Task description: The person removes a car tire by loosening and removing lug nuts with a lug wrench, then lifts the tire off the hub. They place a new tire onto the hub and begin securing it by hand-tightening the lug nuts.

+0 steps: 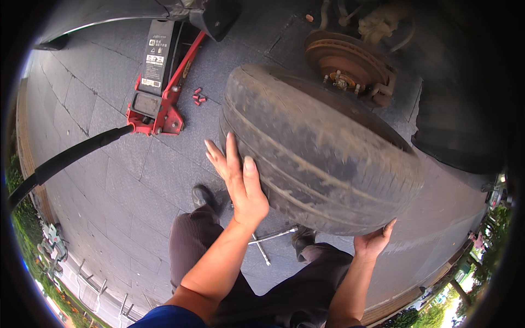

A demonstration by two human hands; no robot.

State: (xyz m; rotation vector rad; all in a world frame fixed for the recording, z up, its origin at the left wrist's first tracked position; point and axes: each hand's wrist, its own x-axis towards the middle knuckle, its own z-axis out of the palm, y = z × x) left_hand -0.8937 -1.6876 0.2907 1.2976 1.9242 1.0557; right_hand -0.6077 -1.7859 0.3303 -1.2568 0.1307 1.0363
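Note:
A worn, dusty car wheel with its tire (320, 151) is tilted between my hands and the car. My left hand (242, 180) lies against the tread on the left side, its fingers spread. At the tire's lower right edge, my right hand (374, 240) supports it from below, with part of the palm hidden behind the rubber. Beyond the wheel, a rusty brake disc (346, 59) and its hub with studs (342, 81) are exposed. Several red lug nuts (197, 97) lie on the paving left of the tire. A cross-shaped lug wrench (259, 241) rests on the ground between my feet.
A red and black floor jack (154, 94) stands at the left under the car's edge, its long black handle (78, 151) reaching toward the lower left. A dark wheel-arch liner (459, 135) hangs at the right. My shoes (202, 196) are near the wrench.

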